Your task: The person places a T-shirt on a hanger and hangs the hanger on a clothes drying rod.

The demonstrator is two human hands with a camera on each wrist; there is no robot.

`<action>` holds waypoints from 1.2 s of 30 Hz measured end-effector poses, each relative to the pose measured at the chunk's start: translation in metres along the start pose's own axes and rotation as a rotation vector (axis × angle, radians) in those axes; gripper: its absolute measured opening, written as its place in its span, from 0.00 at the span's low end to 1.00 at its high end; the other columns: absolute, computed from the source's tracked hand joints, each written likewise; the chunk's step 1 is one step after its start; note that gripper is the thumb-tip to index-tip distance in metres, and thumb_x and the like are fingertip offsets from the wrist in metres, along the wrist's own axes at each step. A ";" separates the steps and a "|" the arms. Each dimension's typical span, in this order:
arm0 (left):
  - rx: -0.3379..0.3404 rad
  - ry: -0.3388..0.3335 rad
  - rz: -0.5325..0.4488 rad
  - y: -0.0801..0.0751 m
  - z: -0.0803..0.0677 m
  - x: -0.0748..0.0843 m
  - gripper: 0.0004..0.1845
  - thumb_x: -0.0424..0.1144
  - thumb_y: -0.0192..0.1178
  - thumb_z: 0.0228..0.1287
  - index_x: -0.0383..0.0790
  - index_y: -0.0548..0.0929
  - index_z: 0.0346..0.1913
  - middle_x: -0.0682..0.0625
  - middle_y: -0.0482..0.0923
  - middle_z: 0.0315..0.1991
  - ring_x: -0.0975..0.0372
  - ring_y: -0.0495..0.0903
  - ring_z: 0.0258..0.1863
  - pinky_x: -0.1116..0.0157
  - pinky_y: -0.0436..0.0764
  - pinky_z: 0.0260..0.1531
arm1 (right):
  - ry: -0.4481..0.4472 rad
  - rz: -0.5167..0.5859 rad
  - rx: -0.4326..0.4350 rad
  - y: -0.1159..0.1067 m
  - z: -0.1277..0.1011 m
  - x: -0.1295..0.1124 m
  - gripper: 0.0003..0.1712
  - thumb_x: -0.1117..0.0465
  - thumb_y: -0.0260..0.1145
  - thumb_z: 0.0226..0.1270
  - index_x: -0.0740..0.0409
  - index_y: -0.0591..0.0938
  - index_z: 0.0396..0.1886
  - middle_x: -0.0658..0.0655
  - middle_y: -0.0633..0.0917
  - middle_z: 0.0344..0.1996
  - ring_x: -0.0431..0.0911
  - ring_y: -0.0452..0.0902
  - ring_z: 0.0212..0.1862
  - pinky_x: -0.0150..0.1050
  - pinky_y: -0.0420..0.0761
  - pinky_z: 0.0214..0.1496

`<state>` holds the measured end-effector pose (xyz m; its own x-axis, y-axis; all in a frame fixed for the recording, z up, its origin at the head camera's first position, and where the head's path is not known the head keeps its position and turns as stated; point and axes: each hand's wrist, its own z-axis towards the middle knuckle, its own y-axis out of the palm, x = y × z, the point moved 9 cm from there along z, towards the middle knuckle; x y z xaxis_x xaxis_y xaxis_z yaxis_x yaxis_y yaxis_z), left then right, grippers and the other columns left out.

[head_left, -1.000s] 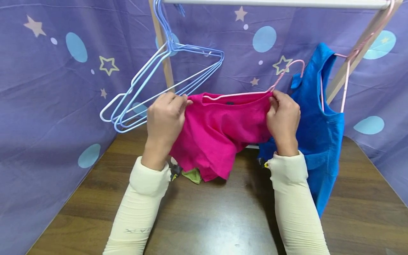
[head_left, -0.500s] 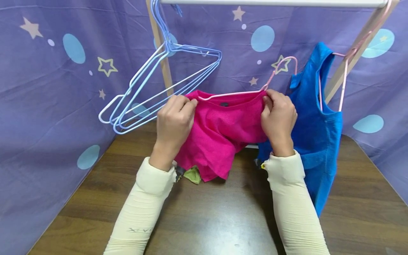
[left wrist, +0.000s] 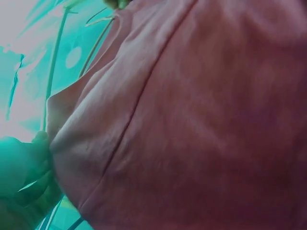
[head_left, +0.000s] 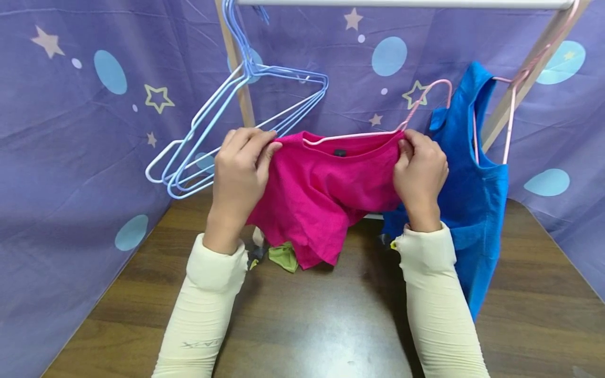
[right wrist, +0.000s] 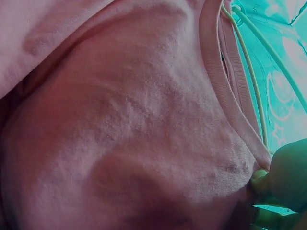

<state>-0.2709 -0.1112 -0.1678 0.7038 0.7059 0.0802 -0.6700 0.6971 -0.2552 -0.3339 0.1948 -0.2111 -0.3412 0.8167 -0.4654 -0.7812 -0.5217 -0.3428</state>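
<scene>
A bright pink T-shirt (head_left: pixel 326 194) hangs between my two hands, its neckline spread and a dark label showing inside. A pink wire hanger (head_left: pixel 364 135) runs through the neck opening, its hook tilted up to the right. My left hand (head_left: pixel 238 170) pinches the shirt's left shoulder between thumb and fingers. At the right end of the neckline, just below the hanger's hook, my right hand (head_left: pixel 421 170) pinches the cloth. In the right wrist view the ribbed collar (right wrist: pixel 230 105) stretches toward my thumb. The hanger's lower part is hidden by the shirt.
Several blue and white wire hangers (head_left: pixel 248 76) hang at the rack's left. A blue sleeveless garment (head_left: pixel 472 210) on another pink hanger hangs at the right. The white rail (head_left: pixel 406 3) spans the top. A green cloth piece (head_left: pixel 283 257) lies on the wooden table (head_left: pixel 326 315).
My left hand first shifted right, then back left, drawing the shirt's shoulder outward. The hanger's hook and right hand swung slightly left, then returned right.
</scene>
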 end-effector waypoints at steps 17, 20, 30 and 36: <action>-0.094 0.174 0.230 0.019 -0.007 0.019 0.09 0.32 0.61 0.73 0.29 0.87 0.37 0.41 0.81 0.32 0.48 0.77 0.32 0.53 0.80 0.34 | -0.016 -0.030 -0.017 0.003 -0.002 -0.007 0.14 0.59 0.60 0.77 0.61 0.88 0.49 0.65 0.89 0.45 0.63 0.83 0.47 0.63 0.80 0.44; -0.111 0.203 0.259 0.025 -0.009 0.022 0.08 0.30 0.61 0.72 0.29 0.87 0.37 0.41 0.82 0.32 0.48 0.77 0.32 0.53 0.78 0.32 | -0.032 -0.030 -0.027 0.005 -0.003 -0.011 0.14 0.58 0.60 0.77 0.61 0.88 0.49 0.65 0.89 0.44 0.64 0.83 0.47 0.63 0.80 0.43; -0.186 0.082 0.121 0.023 -0.006 0.018 0.12 0.37 0.63 0.73 0.30 0.88 0.47 0.40 0.85 0.40 0.47 0.80 0.39 0.52 0.80 0.43 | -0.018 -0.022 -0.006 0.000 -0.002 -0.007 0.14 0.58 0.60 0.77 0.60 0.88 0.48 0.64 0.89 0.44 0.63 0.83 0.47 0.64 0.79 0.43; -0.222 -0.172 -0.050 0.017 -0.005 -0.002 0.12 0.38 0.63 0.73 0.30 0.90 0.43 0.40 0.88 0.37 0.50 0.87 0.36 0.54 0.82 0.40 | -0.011 -0.012 -0.002 -0.002 0.000 -0.004 0.14 0.58 0.60 0.77 0.60 0.88 0.49 0.64 0.89 0.44 0.64 0.84 0.47 0.64 0.79 0.43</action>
<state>-0.2825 -0.1009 -0.1775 0.6710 0.6959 0.2557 -0.5542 0.6999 -0.4505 -0.3306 0.1925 -0.2082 -0.3374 0.8256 -0.4523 -0.7841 -0.5123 -0.3504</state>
